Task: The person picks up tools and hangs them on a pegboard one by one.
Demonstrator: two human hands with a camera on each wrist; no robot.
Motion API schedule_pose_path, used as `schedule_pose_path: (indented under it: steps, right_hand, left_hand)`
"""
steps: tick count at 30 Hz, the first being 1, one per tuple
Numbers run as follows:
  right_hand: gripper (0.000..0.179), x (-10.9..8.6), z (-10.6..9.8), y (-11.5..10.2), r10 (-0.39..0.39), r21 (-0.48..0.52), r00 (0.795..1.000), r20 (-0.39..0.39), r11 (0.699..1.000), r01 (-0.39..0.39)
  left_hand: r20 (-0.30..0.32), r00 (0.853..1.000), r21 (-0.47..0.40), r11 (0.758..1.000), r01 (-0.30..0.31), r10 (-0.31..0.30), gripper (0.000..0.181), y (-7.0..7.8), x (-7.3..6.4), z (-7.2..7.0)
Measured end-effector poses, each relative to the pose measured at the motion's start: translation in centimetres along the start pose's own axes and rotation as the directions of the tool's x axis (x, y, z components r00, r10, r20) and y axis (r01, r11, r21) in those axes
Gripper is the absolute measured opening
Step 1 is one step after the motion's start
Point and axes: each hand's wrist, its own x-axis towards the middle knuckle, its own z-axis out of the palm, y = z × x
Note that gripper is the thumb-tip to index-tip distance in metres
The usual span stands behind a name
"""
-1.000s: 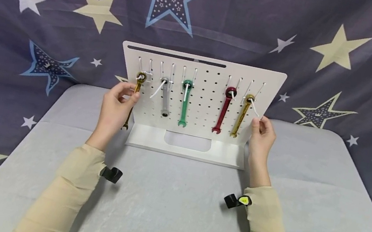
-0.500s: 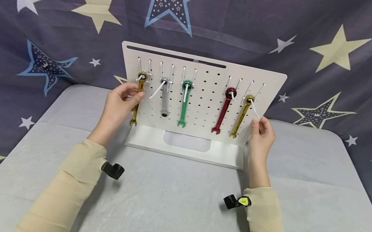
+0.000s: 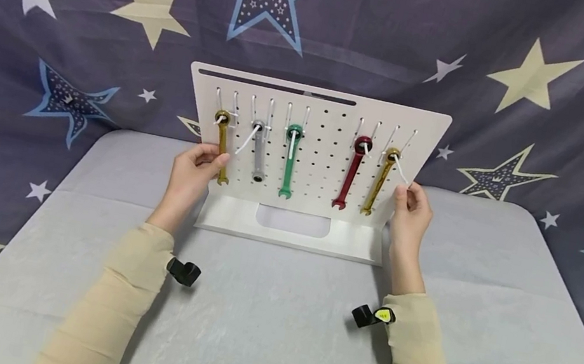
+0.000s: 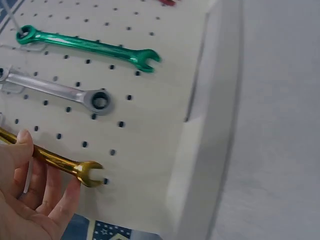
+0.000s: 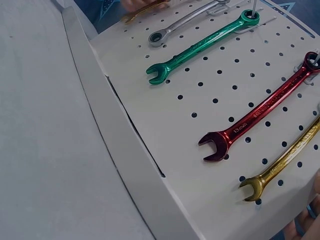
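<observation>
At the left side of a white pegboard (image 3: 321,180), my left hand (image 3: 190,176) pinches a gold combination wrench (image 4: 62,162) by its shank, thumb in front and fingers behind. The wrench's ring end is on a white hook, its open end pointing down against the board. My right hand (image 3: 412,218) grips the board's right edge between thumb and fingers; only some of its fingers show in the right wrist view. Beside it hangs a second gold wrench (image 3: 379,182). Silver (image 3: 259,154), green (image 3: 289,165) and red (image 3: 350,176) wrenches hang between the hands.
The board rises from a white base (image 3: 216,218) with a cut-out opening, on a grey cloth-covered table (image 3: 270,313). White hooks (image 3: 248,140) jut forward from it. A dark star-patterned curtain (image 3: 362,39) hangs behind. Black cameras (image 3: 184,272) sit at both wrists.
My left hand has moved right with the left gold wrench, whose lower end has swung from outside the board's edge to in front of the board. My right hand stays at the edge.
</observation>
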Motion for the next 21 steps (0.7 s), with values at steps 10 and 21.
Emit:
schedule_pose_path:
  steps: [10,21]
  right_hand:
    - [0.032,1.0,-1.0,-1.1,0.008,-0.072,0.999,0.045,0.997,-0.005]
    - [0.036,1.4,-3.0,-3.4,0.010,-0.124,0.980,0.197,0.992,0.015]
  left_hand:
    - [0.034,0.999,0.084,0.995,-0.045,0.043,0.029,-1.5,-0.5,1.1]
    - [0.052,0.994,0.182,0.978,-0.100,0.092,0.033,-2.1,-2.5,-0.9]
